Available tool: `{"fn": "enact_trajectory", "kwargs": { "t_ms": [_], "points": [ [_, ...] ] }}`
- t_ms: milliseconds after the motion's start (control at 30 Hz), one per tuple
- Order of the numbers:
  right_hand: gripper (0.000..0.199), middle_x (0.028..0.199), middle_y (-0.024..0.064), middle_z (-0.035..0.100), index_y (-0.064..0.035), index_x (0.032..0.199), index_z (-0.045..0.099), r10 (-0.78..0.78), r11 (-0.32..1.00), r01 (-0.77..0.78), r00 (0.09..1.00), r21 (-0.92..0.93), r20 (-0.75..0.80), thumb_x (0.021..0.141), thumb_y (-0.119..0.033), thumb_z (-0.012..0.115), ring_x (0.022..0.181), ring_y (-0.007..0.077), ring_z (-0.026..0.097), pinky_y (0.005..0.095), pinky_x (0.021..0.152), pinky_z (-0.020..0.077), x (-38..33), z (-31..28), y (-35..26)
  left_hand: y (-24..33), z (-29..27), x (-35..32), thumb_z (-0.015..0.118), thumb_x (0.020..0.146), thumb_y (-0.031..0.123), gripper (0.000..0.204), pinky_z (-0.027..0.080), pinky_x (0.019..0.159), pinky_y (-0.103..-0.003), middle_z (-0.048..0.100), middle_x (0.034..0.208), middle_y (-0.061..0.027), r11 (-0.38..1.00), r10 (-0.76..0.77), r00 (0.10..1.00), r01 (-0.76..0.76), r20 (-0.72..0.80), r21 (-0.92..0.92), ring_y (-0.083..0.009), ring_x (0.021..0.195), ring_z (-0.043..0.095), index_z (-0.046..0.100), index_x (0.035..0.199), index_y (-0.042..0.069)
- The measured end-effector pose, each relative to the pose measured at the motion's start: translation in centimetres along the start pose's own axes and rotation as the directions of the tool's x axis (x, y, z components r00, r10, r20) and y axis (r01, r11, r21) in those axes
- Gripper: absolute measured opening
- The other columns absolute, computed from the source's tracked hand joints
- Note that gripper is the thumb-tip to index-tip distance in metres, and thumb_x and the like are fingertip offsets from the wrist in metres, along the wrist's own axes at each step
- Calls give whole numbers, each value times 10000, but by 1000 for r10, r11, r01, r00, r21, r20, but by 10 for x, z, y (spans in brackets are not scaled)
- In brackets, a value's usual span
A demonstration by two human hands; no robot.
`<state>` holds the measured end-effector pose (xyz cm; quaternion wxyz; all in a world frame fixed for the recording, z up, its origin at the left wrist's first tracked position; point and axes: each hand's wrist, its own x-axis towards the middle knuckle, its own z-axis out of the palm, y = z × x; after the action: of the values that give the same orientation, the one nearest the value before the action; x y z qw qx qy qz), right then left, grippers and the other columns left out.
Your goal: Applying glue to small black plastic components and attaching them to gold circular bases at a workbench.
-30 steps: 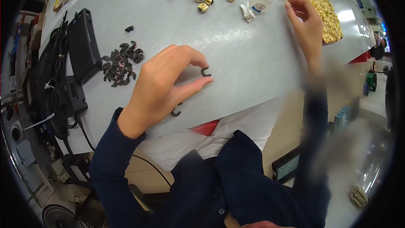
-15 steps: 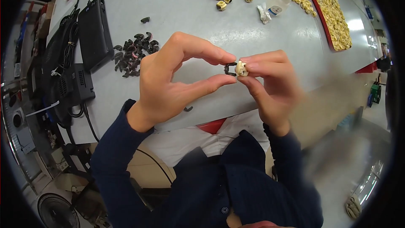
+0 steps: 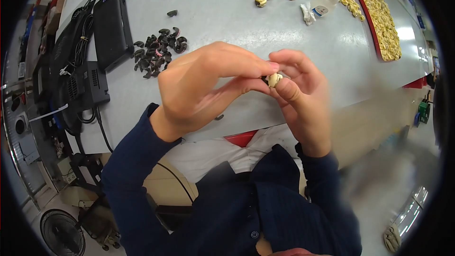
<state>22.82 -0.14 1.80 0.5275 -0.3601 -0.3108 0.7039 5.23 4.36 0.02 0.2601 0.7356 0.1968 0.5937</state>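
Observation:
Between my two hands, above the near part of the table, sits a small cream figurine head. My right hand grips it with thumb and fingers. My left hand pinches a small black C-shaped piece against the head's left side; my fingertips cover most of it. Left of my hands lies a heap of similar black curved pieces, some with pink on them. One loose black piece rests near the table's front edge, and another lies beyond the heap.
Several cream heads with black parts are scattered at the far side. A clear bottle stands beside a crumpled white tissue. A red tray full of cream pieces lies far right. A black box and cables occupy the left.
My hands have come together: the black piece, held apart to the left of the cream head before, is now against it. The head has turned in my right fingers. The view has shifted slightly.

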Motion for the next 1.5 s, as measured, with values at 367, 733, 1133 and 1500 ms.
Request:
{"fn": "enact_trajectory", "kwargs": {
  "t_ms": [367, 733, 1133, 1500],
  "points": [
    [379, 1138, 165, 635, 63, 1288, 526, -235, 964, 244, 967, -102, 95, 972, -141, 569, 1051, 194, 628, 297, 921, 503, 21, -38, -10, 15, -55, 41, 821, 693, 82, 357, 496, 678, -251, 730, 974, -108, 875, -103, 975, -5, 196, 485, -165, 813, 673, 663, 996, -22],
    [290, 918, 113, 599, 73, 1129, 600, -290, 954, 296, 952, -54, 100, 972, -169, 577, 800, 135, 516, 227, 676, 411, 25, -62, -21, 23, -73, 36, 819, 642, 132, 289, 487, 592, -286, 596, 787, -48, 789, -551, 701, 259, 454, 557, -188, 651, 600, 615, 826, 45],
    [272, 919, 116, 618, 77, 1106, 612, -254, 932, 279, 958, -230, 133, 965, -155, 584, 742, 120, 540, 221, 659, 436, 27, -58, -22, 16, -69, 27, 750, 711, 51, 177, 506, 615, -309, 612, 766, -81, 766, -613, 626, 321, 481, 557, -219, 693, 636, 609, 810, 11],
    [303, 980, 113, 607, 71, 1159, 593, -263, 964, 266, 954, -4, 144, 983, -173, 551, 831, 116, 536, 230, 741, 436, 34, -63, -18, 13, -58, 29, 658, 883, 62, 168, 543, 724, -244, 671, 936, -89, 760, -638, 656, 620, 403, 194, -133, 822, 659, 675, 1025, -26]
  ]
}}
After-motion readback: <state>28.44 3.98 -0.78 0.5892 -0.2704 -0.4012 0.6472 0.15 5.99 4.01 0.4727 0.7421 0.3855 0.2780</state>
